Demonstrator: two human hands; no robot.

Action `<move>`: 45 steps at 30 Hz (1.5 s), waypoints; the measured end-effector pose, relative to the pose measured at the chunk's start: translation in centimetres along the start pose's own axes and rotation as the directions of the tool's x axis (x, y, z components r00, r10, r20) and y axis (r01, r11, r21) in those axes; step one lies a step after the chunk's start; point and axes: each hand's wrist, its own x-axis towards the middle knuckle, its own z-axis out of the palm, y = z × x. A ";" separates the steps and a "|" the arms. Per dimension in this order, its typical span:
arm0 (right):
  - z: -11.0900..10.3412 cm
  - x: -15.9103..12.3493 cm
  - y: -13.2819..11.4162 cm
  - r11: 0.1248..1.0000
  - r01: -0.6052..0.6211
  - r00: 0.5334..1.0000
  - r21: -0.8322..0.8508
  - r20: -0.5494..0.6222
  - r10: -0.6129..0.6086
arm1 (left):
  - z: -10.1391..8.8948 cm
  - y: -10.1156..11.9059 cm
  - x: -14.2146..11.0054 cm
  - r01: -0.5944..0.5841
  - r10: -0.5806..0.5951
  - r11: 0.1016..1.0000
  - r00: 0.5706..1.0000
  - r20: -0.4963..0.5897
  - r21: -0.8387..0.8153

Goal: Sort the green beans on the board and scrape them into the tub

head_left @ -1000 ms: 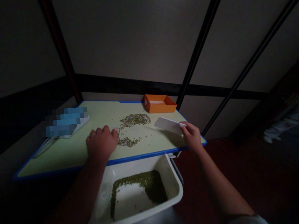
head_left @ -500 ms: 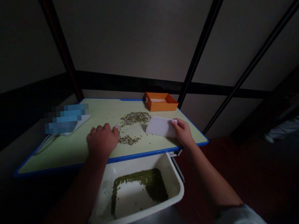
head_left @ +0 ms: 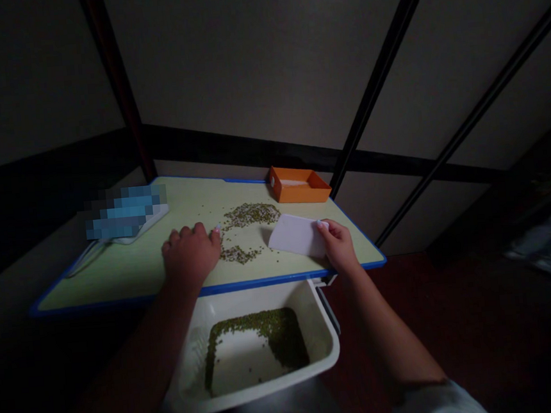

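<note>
On the pale green tabletop (head_left: 131, 270), my left hand (head_left: 192, 255) rests palm down beside the loose beans, its thumb spread away from the other fingers. Nothing shows in it. My right hand (head_left: 339, 244) pinches the right end of a white card (head_left: 297, 235), thumb on top, and holds it tilted over the table. Small green beans mixed with pale grains lie in a larger pile (head_left: 251, 214) behind the card's left end and a smaller pile (head_left: 240, 254) nearer me. A white plastic tub (head_left: 329, 349) below the table's front edge holds many green beans, heaped mostly at its right side.
An orange open box (head_left: 303, 191) stands at the table's back right corner, with something pale inside. At the left lies a blurred-out blue-screened device (head_left: 126, 212) with a cable (head_left: 81, 257). A panelled wall (head_left: 244, 68) rises behind the table.
The view has shifted slightly. Both hands, the card and the bean piles keep nearly the same places on the table.
</note>
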 end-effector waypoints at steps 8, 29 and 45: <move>0.6 -0.2 0.1 1.000 0.019 1.000 -0.003 0.021 -0.019 | 0.4 -0.1 0.0 -0.005 0.005 1.000 1.000 -0.028 0.019; 1.2 0.2 0.3 0.997 -0.041 0.999 0.071 -0.001 0.042 | 0.1 0.1 -0.2 0.001 -0.001 1.000 1.000 -0.022 -0.003; 1.4 0.9 0.2 0.997 0.004 0.998 0.074 0.060 -0.008 | 0.5 -0.1 0.0 0.001 -0.001 1.000 0.999 -0.032 0.003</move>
